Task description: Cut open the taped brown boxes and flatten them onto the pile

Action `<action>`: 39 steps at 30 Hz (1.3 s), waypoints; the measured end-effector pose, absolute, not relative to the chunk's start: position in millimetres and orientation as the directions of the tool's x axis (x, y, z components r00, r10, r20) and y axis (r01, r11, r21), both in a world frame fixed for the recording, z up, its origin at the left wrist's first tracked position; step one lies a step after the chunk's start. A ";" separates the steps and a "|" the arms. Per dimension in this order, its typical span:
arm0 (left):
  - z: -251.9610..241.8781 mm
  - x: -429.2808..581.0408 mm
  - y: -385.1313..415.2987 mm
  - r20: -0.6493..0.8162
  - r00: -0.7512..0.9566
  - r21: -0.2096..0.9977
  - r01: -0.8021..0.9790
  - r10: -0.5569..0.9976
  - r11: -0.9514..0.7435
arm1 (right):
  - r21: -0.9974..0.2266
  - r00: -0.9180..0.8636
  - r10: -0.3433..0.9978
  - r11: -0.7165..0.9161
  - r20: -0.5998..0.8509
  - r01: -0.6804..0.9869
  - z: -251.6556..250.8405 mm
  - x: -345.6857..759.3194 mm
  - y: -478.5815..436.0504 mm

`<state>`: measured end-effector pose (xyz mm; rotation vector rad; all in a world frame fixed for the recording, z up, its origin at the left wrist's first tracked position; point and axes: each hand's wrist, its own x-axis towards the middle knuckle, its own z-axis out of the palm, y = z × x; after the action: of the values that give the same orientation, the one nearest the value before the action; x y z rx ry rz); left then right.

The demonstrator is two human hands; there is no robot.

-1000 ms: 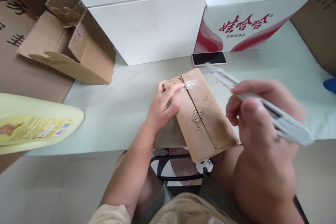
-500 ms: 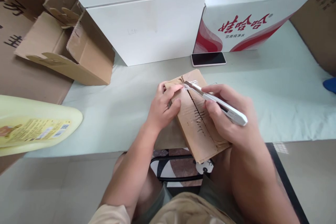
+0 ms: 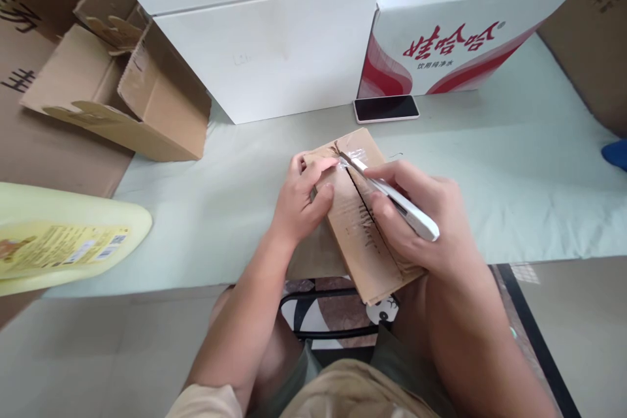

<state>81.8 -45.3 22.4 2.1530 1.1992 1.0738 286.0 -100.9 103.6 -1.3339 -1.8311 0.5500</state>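
Holding a white cutter point(image 3: 416, 221) in the right hand point(image 3: 434, 238), grip shut tight round it, blade tip on the clear tape point(image 3: 353, 144) at the far end of the small brown box point(image 3: 367, 264). Pressing down on the box with the left hand point(image 3: 300, 201), grip half curled, wrapped round nothing. Box at the near edge of the table point(image 3: 490, 176), sticking out over the lap. 1 second ago, cutter up in the air; now down on the seam. Bare table to the right; phone point(image 3: 386, 108) just past the box.
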 end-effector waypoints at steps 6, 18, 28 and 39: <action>21.9 81.6 -44.2 0.423 0.325 0.681 0.502 0.846 -0.533 | -0.753 -0.116 0.950 0.301 0.289 0.586 104.1 286.6 -99.6; 21.1 83.3 -44.3 0.449 0.303 0.675 0.501 0.840 -0.541 | -0.783 -0.104 0.963 0.262 0.248 0.565 103.9 288.4 -98.5; 20.3 83.4 -43.8 0.476 0.313 0.667 0.480 0.822 -0.570 | -0.805 -0.085 0.963 0.260 0.255 0.534 104.2 289.6 -98.5; 23.2 81.4 -43.6 0.438 0.329 0.689 0.475 0.837 -0.548 | -0.800 -0.086 0.963 0.262 0.257 0.540 105.2 290.5 -97.2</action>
<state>81.4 -43.6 23.2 2.1598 1.1543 1.1041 290.5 -97.2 105.2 -1.3834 -1.7402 0.6721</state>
